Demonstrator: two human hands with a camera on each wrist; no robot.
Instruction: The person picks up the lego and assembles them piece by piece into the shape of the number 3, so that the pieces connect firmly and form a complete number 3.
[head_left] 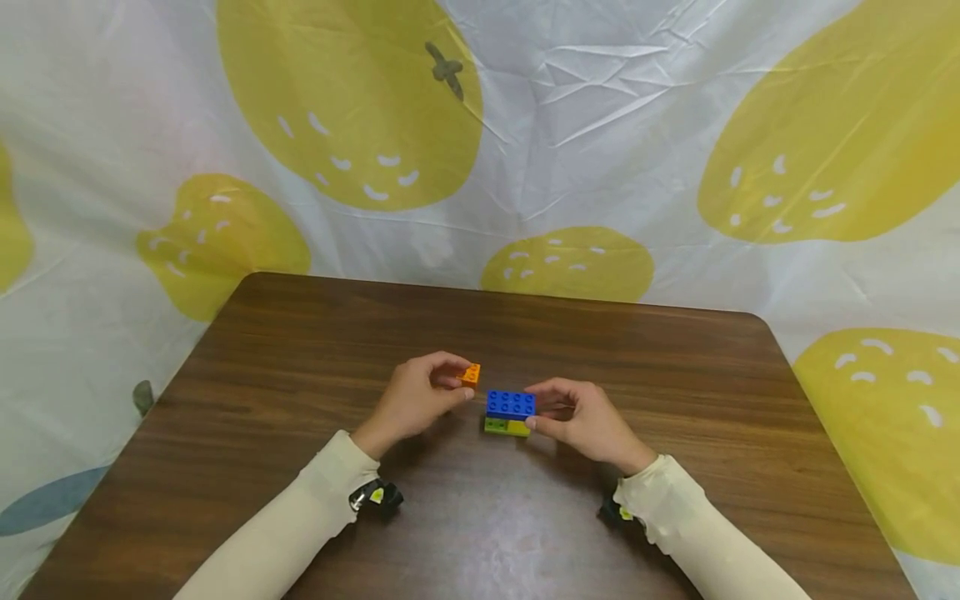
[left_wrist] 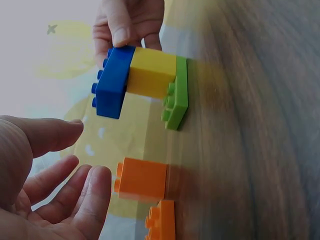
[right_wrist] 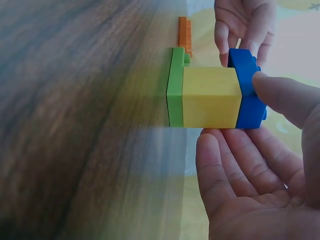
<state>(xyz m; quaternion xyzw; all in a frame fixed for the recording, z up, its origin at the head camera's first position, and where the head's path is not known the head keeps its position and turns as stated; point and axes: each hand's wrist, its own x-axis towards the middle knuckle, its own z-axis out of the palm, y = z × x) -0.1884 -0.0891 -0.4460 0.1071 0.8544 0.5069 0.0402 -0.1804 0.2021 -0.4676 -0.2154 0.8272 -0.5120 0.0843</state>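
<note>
In the head view my right hand is at the right end of a small brick stack. It pinches the blue toy brick on top, thumb at the near side, fingers behind. Below the blue one, a yellow brick stands on a thin green brick. Blue and green both stick out leftward past the yellow. My left hand is beside a tall orange brick, its fingers loosely spread and apart from the brick in the left wrist view. A thin orange brick lies next to the tall one.
All the bricks are near the middle of a dark wooden table. Behind its far edge hangs a white cloth printed with yellow fruit. A dark wrist device hangs below the left sleeve.
</note>
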